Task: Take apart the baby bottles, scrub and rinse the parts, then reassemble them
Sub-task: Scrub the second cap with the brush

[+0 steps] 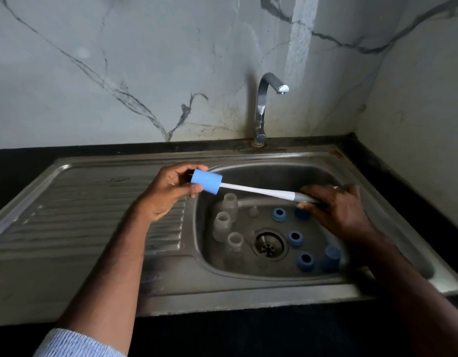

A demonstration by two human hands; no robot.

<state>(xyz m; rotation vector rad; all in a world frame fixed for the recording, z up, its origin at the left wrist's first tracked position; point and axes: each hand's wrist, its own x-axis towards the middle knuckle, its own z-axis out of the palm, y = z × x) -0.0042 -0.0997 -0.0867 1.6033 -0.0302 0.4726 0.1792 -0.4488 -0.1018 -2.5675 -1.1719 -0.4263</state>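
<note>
A bottle brush (256, 190) with a white handle and a blue sponge head (206, 182) is held level over the steel sink basin (325, 173). My left hand (168, 191) grips the sponge head between thumb and fingers. My right hand (336, 204) grips the grey handle end. Down in the basin stand three clear bottle bodies (222, 225), open ends up, on the left. Several blue collars and caps (296, 238) lie on the right. Small clear teats (253, 211) sit near the drain (269, 244).
A chrome tap (264, 106) rises behind the basin, no water running. The ribbed drainboard (94, 215) stretches to the left. A black counter (377, 161) borders the sink, with marble walls behind and to the right.
</note>
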